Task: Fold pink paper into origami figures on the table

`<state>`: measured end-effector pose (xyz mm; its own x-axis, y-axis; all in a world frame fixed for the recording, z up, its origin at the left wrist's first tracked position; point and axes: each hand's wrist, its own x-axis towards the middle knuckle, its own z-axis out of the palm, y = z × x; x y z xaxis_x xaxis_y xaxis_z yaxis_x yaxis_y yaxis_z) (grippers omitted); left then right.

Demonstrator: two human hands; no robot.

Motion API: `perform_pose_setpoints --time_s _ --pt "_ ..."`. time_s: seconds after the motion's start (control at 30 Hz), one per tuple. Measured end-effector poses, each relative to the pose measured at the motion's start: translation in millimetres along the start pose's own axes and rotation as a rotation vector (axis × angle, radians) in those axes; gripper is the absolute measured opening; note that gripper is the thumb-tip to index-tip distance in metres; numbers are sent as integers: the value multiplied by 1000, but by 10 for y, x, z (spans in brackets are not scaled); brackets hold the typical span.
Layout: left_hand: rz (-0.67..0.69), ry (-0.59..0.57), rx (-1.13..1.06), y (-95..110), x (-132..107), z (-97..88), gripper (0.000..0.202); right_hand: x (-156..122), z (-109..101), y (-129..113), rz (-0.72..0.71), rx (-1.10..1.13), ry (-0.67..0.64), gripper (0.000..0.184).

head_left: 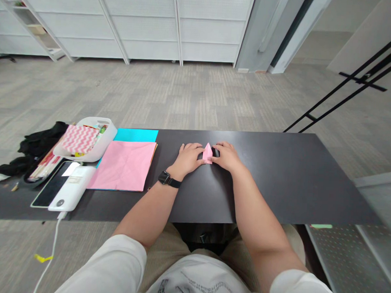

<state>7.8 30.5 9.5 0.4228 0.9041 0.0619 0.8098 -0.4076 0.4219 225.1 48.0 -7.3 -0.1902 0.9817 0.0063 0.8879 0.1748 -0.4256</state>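
Note:
A small piece of folded pink paper (pixel 207 154), pointed at the top, is on the dark table between my two hands. My left hand (pixel 191 157), with a black watch on its wrist, has its thumb at the paper's lower left edge and its fingers curved forward. On the other side, my right hand (pixel 226 156) rests its thumb on the paper's lower right part, fingers bent over toward the tip. Both hands are closed on the paper from the sides. Their palms hide little of it.
To the left lies a stack of pink paper sheets (pixel 125 165) over a cyan sheet (pixel 137 135). Beyond it are a white basket (pixel 108 138), a phone (pixel 53 188), a white power bank (pixel 72 188) with a cable, and black cloth (pixel 42 140). The dark table (pixel 291 181) extends rightward.

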Motion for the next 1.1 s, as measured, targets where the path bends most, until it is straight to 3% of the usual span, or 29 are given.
perform_pose_setpoints --time_s 0.23,0.37,0.47,0.6,0.67,0.83,1.1 --pt "10 81 -25 -38 23 48 70 96 113 -4 92 179 117 20" --pt "8 133 -97 -72 44 81 89 164 121 61 19 341 139 5" --pt "-6 196 -230 -97 75 96 93 175 62 78 -38 512 165 5" --pt "23 296 -398 -101 116 83 65 132 -56 7 -96 706 226 14" --pt "12 376 -472 -88 121 61 62 109 -100 -41 -148 754 239 15" --pt "-19 474 -556 -54 97 -9 74 85 -148 -103 -265 765 329 11" --pt "29 530 -520 -17 82 -38 60 35 -198 -173 -342 704 408 13"
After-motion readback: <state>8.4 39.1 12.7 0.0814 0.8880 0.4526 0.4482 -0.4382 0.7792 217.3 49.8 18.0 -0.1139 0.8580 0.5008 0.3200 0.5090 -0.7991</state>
